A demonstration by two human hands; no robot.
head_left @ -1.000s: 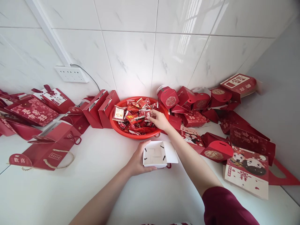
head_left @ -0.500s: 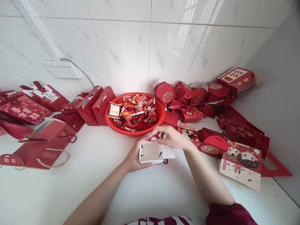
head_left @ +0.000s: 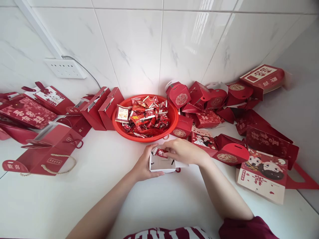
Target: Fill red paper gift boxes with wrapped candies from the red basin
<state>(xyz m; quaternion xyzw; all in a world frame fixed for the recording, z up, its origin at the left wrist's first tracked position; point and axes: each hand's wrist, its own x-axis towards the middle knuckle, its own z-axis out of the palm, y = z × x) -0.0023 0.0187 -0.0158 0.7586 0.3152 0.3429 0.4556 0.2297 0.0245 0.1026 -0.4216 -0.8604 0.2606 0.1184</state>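
Observation:
A small gift box (head_left: 162, 170) with a white inside stands open before me, its flap folded out to the right. My left hand (head_left: 144, 166) is closed around the box's left side, thumb along the front. At the box's mouth my right hand (head_left: 175, 151) pinches a red-wrapped candy (head_left: 159, 152), which is partly inside by the back wall. Black cord ends show within the box, and a bit of red cord peeks out at its right. Just behind is a red plastic basin (head_left: 115, 124) heaped with wrapped sweets (head_left: 147, 116).
Red gift boxes (head_left: 62, 139) crowd the left of the white table (head_left: 99, 199). More red boxes (head_left: 225, 152) pile up at the right, with a printed box (head_left: 264, 176) nearest the front. A power strip (head_left: 65, 68) with a cable is on the tiled wall.
My right hand has lowered the candy from the box's back edge into its opening. The left hand keeps its hold on the box. The view has shifted slightly.

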